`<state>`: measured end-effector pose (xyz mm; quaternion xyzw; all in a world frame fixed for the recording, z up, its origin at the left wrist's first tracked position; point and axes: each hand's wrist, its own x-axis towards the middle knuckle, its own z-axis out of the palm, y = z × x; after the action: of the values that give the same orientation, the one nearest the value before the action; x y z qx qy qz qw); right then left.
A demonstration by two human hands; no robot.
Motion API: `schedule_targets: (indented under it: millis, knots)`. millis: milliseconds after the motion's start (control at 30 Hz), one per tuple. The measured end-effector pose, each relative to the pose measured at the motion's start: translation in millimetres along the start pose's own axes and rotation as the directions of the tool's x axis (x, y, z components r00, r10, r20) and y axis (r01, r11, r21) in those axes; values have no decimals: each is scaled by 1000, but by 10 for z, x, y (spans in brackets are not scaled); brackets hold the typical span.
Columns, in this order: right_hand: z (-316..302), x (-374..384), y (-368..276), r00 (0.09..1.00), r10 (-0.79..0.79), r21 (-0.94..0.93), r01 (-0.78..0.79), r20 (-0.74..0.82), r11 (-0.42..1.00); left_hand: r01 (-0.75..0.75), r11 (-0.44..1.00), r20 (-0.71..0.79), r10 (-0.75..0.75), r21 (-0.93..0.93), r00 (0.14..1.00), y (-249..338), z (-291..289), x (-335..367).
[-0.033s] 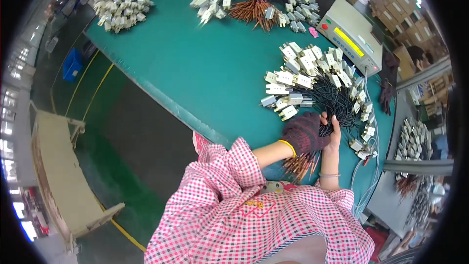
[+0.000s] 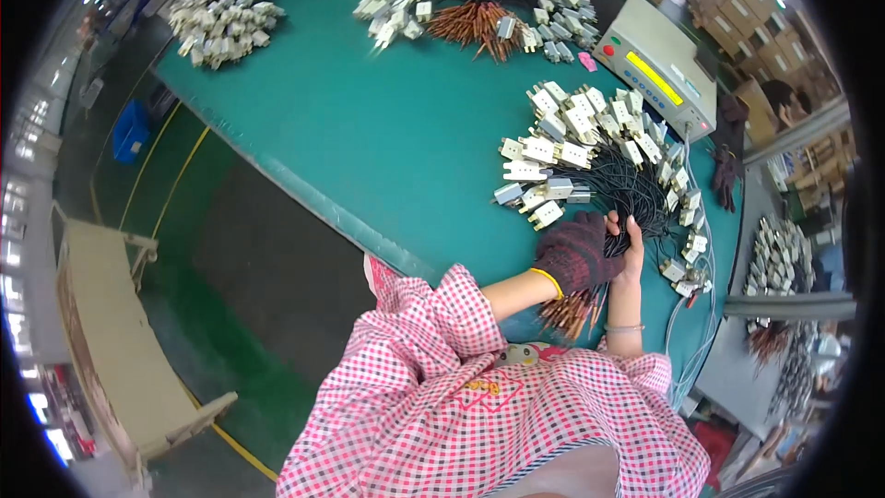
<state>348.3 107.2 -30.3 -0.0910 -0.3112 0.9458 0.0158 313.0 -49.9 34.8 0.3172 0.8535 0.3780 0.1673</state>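
A thick bundle of black cables (image 2: 619, 177) lies on the green table (image 2: 350, 138) in front of me. White and grey block-shaped plugs (image 2: 579, 120) fan out at its far end. My left hand (image 2: 579, 252), in a dark knitted glove with a yellow cuff, is closed round the bundle. My bare right hand (image 2: 631, 247) grips it from the right side, its thumb and fingertips against the cables. Below the glove, copper-brown wire ends (image 2: 572, 314) stick out toward me. The left palm and part of the right fingers are hidden.
A tester box (image 2: 656, 69) with a yellow display stands at the back right, its cable (image 2: 705, 314) running down the right edge. Two more plug heaps, one far left (image 2: 221, 26), one far middle (image 2: 396, 5), rest on the table. A dark glove (image 2: 726, 175) lies right.
The picture has shifted very slightly. Both hands keep their hold on the cable bundle, with no clear movement of their own.
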Motion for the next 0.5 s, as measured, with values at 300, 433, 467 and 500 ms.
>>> schedule_targets:
  millis: [300,433,467,500]
  knots:
    - [280,-119,18,928,-47,-42,34,-369,999,122,990,69,-117,-65,991,95,-123,-47]
    - [388,-173,43,916,-38,-33,27,-399,999,-42,981,-69,30,-190,997,-15,-177,-57]
    - [368,-160,111,892,-171,-280,53,-418,959,-36,976,-35,29,-217,999,-71,-161,-68]
    - [323,-165,106,885,-191,-286,69,-425,956,-48,977,-36,42,-205,998,-66,-120,-45]
